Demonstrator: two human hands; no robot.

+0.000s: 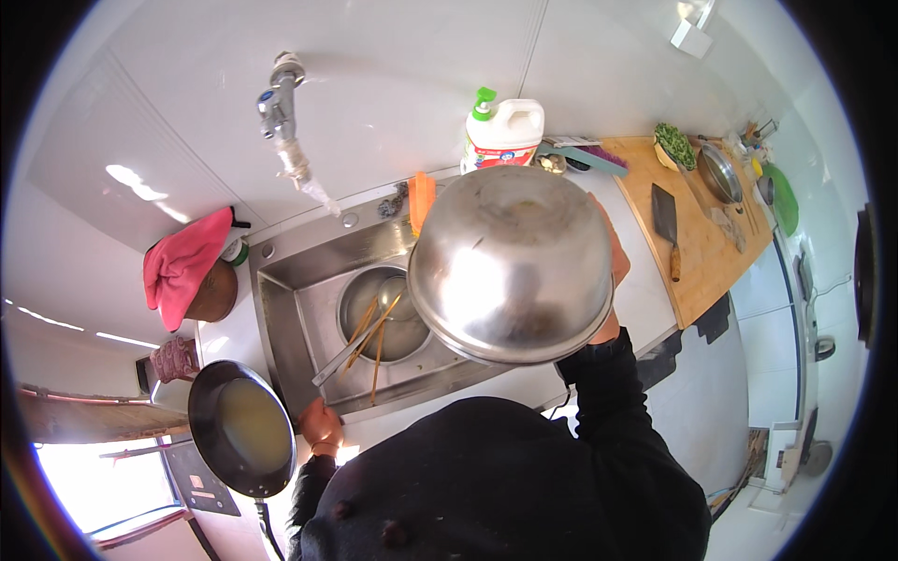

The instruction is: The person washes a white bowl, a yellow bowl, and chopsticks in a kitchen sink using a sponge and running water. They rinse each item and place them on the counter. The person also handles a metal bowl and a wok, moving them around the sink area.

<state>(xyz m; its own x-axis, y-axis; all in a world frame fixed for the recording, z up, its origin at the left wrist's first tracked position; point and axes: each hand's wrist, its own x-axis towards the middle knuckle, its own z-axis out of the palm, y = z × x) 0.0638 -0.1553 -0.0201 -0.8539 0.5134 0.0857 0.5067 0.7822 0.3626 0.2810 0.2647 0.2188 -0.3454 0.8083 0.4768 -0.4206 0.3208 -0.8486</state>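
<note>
My right hand (609, 245) grips the rim of a large stainless steel bowl (515, 259), which is raised with its rounded underside towards the camera and covers the right part of the sink. My left hand (321, 424) is at the front left corner of the steel sink (280, 329); its fingers are partly hidden, and no held thing shows. In the sink stands a round metal basin (351, 291) with cloudy water, a metal ladle (344, 357) and several wooden chopsticks (377, 365). Left of my left hand is a black frying pan (242, 428) with yellowish liquid in it.
A tap (284, 119) juts from the wall above the sink. Behind the bowl stands a white pump jug (515, 126). To the right, a wooden board (708, 280) bears a cleaver (665, 217), greens in a bowl (675, 147) and a metal pan (719, 172). A pink cloth (186, 263) covers a brown pot (214, 291).
</note>
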